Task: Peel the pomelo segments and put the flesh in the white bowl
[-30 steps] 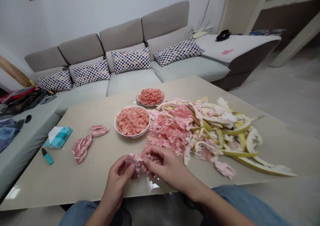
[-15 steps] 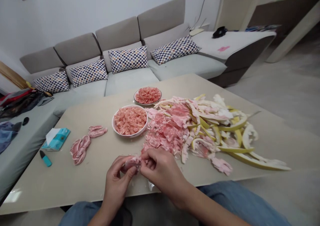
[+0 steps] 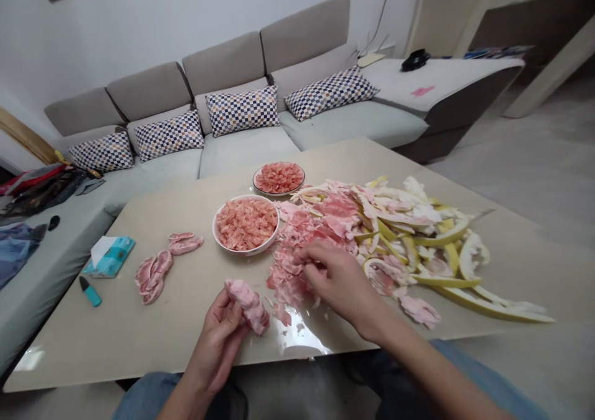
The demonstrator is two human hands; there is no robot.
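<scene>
Presently, 1 pink fruit segment [image 3: 248,306] is pinched in the left hand [image 3: 220,330] above the table [image 3: 183,330]. The right hand [image 3: 341,284] is curled at the membrane heap [image 3: 286,274]; whether it grips anything, I cannot tell. Beyond sits a pulp-filled bowl [image 3: 248,252].

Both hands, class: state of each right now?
Left hand: closed, holding a pink fruit segment.
Right hand: curled over the pink scraps; whether holding anything cannot be told.
</scene>
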